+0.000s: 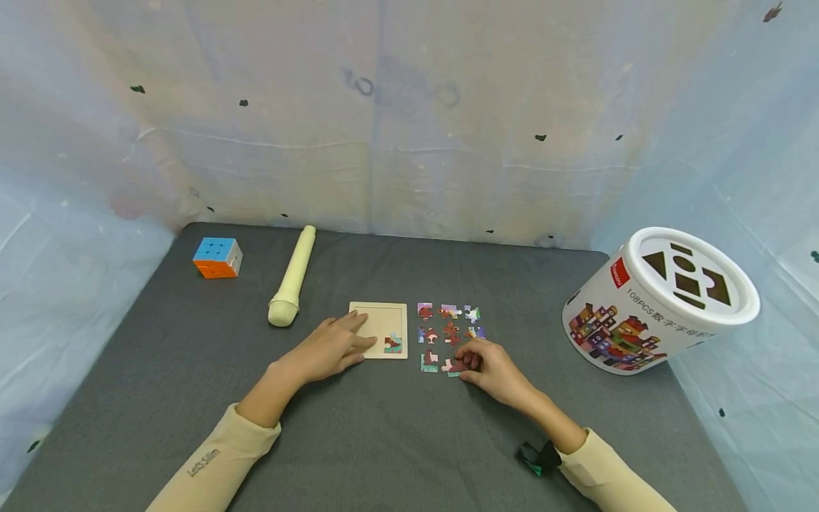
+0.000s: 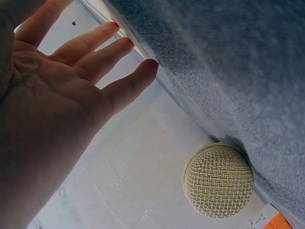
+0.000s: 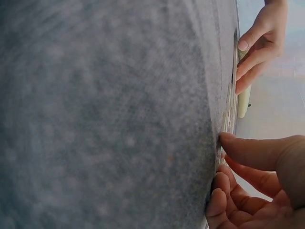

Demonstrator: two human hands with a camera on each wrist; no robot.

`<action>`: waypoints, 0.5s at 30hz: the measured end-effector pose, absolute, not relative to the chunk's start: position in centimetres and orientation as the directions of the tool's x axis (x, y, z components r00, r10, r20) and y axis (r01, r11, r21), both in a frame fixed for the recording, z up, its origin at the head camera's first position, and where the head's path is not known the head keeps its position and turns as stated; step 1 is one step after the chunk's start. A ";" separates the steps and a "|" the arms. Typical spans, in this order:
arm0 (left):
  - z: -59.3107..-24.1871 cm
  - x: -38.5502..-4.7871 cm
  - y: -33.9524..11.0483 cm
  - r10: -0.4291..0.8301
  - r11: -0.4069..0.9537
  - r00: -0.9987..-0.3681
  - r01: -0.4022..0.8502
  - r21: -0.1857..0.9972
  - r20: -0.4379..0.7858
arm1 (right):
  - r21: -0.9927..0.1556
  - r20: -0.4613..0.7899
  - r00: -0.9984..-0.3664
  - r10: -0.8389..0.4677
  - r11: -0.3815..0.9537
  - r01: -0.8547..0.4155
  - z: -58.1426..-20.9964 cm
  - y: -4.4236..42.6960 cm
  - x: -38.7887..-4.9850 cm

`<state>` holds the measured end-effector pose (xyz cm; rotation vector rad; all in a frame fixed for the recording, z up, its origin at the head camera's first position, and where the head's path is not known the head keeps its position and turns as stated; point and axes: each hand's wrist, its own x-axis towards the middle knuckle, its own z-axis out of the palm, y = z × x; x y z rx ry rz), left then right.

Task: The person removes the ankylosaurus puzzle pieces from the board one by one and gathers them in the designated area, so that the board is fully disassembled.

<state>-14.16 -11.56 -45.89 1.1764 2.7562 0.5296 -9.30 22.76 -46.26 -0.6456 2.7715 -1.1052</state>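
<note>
A square wooden puzzle tray point(image 1: 377, 311) lies in the middle of the table, with one jigsaw piece point(image 1: 393, 344) in its lower right corner. Fingers spread, my left hand point(image 1: 333, 348) rests on the tray's left part. Right of the tray, several loose jigsaw pieces point(image 1: 429, 361) lie in rows. At the lowest row my right hand point(image 1: 489, 370) pinches a brown and green jigsaw piece point(image 1: 453, 367) by its right side, down at the cloth; its fingers partly hide it. In the right wrist view, the thumb point(image 3: 252, 150) and curled fingers are low against the table.
A pale yellow microphone point(image 1: 294, 277) lies left of the tray, its head also in the left wrist view. A puzzle cube point(image 1: 217, 258) sits at the back left. A large white tub point(image 1: 659, 306) with shape holes in its lid stands at the right. Dark grey cloth point(image 1: 384, 441) covers the table.
</note>
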 end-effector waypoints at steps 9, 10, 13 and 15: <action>-46.1 -14.3 -11.5 0.713 0.649 -0.700 0.682 0.338 0.044 | -0.666 0.056 -0.891 -0.450 0.648 -0.369 -45.8 22.9 -9.8; -46.1 -14.3 -11.5 0.714 0.648 -0.699 0.684 0.335 0.046 | -0.663 0.052 -0.887 -0.458 0.649 -0.374 -45.6 22.7 -10.0; -46.1 -14.3 -11.6 0.716 0.646 -0.696 0.689 0.329 0.051 | -0.650 0.061 -0.877 -0.476 0.649 -0.397 -44.6 21.9 -10.8; -46.1 -14.3 -11.6 0.715 0.648 -0.697 0.688 0.325 0.051 | -0.640 0.070 -0.872 -0.485 0.649 -0.412 -44.0 20.9 -11.4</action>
